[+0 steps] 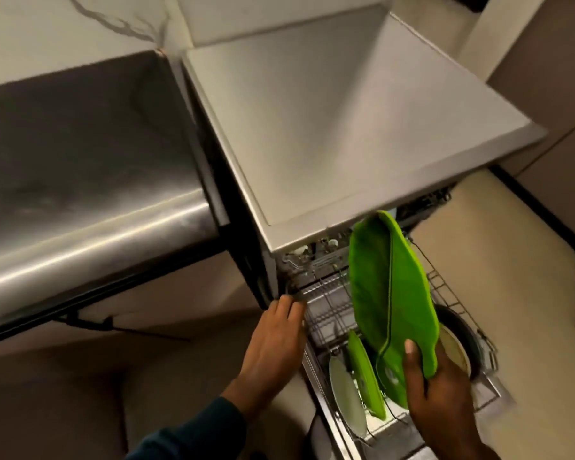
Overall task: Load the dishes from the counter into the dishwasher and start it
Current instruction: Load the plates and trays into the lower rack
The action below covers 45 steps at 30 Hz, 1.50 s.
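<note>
- Far to the left of both hands, a steel sink [80, 154] runs off the frame's edge; its basin is dim and hard to read.
- The left hand [272, 346] lies with fingers fairly straight on the front left corner of the pulled-out dishwasher rack [329, 313], fingertips touching the rim; whether they hook around a wire I cannot tell.
- Between the hands, two plates stand upright in the rack: one pale plate [345, 393] and one green plate [365, 376].
- The right hand [445, 393] grasps a large green leaf-shaped platter [389, 293] by its lower end, thumb on top, tilted above the rack.
- Right of that hand, a dark pan [462, 330] sits partly hidden behind the platter.
- Above the hands, the dishwasher's grey top [345, 111] hides its interior.
</note>
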Each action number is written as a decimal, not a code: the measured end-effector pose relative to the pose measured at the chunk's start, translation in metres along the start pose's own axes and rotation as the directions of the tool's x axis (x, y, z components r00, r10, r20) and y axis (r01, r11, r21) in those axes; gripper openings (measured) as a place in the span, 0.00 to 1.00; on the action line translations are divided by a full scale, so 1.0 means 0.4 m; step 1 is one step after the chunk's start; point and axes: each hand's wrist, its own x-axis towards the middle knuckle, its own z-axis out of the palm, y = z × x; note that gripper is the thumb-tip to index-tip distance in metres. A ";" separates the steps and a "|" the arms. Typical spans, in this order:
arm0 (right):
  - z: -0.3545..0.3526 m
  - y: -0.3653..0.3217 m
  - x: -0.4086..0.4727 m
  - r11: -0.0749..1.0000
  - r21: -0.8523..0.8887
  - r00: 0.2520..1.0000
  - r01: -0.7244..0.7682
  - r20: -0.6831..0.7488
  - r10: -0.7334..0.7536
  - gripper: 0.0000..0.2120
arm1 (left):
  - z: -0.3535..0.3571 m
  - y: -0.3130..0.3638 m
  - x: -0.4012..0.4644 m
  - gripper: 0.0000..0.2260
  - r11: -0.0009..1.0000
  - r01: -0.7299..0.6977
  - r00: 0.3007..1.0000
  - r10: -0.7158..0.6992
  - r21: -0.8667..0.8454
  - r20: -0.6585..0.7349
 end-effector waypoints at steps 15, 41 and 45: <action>0.401 0.407 -0.018 0.948 -0.202 0.963 -0.247 0.059 0.264 0.23 | 0.552 -0.173 0.076 0.09 0.975 0.219 0.970 -0.214 -0.030 0.117; 0.858 0.507 0.107 0.876 -0.470 0.887 0.108 0.443 0.128 0.09 | 0.821 -0.330 0.093 0.08 0.829 0.533 0.844 -0.508 -0.167 0.171; 0.924 0.548 0.072 0.865 -0.491 0.811 -0.101 0.464 0.358 0.11 | 0.810 -0.330 0.094 0.08 0.851 0.513 0.852 -0.488 -0.112 0.190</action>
